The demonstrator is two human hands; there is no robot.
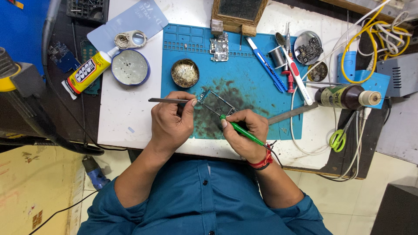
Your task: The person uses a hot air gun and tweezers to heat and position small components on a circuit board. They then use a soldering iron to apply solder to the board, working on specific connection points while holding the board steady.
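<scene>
The workpiece is a small metal phone frame (216, 103), thin-railed and open in the middle, with a blue-grey component at its upper left corner. It lies tilted on the stained, dark-smudged centre of the blue work mat (257, 93), between the two hands. The left hand (172, 124) has its fingers pressed together around a pair of metal tweezers (167, 100), whose tips meet the frame's upper left corner. The right hand (244, 135) pinches a green-handled soldering iron (241, 132), pen-fashion, with the tip at the frame's lower right edge. Just above the left hand stands a round tin (185, 73) filled with brass-coloured cleaning wool. To its left, off the mat, a blue-rimmed round tin (130, 67) holds a pale paste with small pits. At the upper right, a shallow metal dish (308, 48) holds a dark circuit board, and a small metal cup (277, 57) stands beside it. A loose circuit board (219, 47) lies at the mat's top edge, well apart from the frame.
</scene>
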